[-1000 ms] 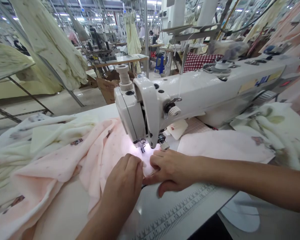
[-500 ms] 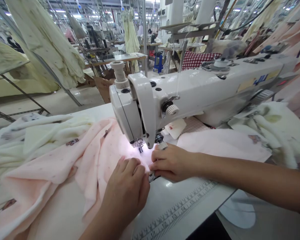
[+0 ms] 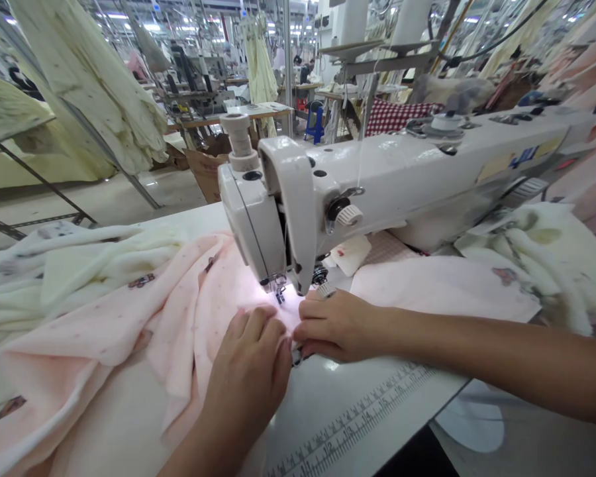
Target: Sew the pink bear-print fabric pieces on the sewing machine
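At the near edge of the white table [image 3: 302, 401], I observed a printed ruler [image 3: 360, 424] running at a slant. Beyond it, the left hand [image 3: 251, 361] rested on the pink cloth [image 3: 211, 298], fingers close together and slightly bent; I could not tell whether its thumb gripped the edge. The right hand [image 3: 340, 324] met the cloth opposite, fingers curled and pressed together; I could not confirm a pinch.

The pink cloth lay on the table, spreading left in folds, its lit part beneath the presser foot [image 3: 280, 297] of the sewing machine [image 3: 412, 172]. I noted a cream cloth pile [image 3: 104, 262] left of it and a pale pink piece [image 3: 437, 285] right of the needle area. Behind the table stood a cardboard box [image 3: 206, 175]; farther back, a blue stool [image 3: 314, 122].
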`<state>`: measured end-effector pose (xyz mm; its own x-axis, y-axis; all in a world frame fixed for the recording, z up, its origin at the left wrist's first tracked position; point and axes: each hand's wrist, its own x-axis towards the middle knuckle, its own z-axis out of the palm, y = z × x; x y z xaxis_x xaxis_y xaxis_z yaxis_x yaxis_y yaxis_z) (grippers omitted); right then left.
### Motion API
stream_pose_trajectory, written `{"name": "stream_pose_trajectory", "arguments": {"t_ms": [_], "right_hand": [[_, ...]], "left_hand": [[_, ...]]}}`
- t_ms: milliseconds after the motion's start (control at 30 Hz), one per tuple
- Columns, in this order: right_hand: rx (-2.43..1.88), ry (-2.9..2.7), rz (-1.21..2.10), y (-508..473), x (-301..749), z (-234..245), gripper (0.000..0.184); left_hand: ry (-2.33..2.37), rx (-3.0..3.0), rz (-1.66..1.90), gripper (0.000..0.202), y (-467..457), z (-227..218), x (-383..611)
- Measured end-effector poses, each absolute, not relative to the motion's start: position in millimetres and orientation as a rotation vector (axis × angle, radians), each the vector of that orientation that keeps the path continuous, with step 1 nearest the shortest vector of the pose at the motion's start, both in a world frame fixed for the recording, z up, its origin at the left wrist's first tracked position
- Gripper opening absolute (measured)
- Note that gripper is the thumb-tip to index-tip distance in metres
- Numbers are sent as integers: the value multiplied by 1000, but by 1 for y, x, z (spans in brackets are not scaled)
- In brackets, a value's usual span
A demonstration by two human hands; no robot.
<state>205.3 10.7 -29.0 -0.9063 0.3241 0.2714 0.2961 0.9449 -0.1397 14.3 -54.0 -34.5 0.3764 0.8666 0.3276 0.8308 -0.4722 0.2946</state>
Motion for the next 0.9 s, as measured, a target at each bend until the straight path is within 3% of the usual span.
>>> {"name": "stream_pose_trajectory", "arguments": {"t_ms": [333, 600, 900], "right_hand": [[-742, -2906, 283, 16, 195, -13, 33], [-669, -2865, 272, 14, 197, -16, 20], [-659, -2842, 295, 14, 197, -17, 19]], "left_hand": [[1704, 2684, 526, 21, -21, -39, -2], [1616, 2642, 412, 14, -26, -31, 5], [1509, 2663, 669, 14, -30, -33, 3]]}}
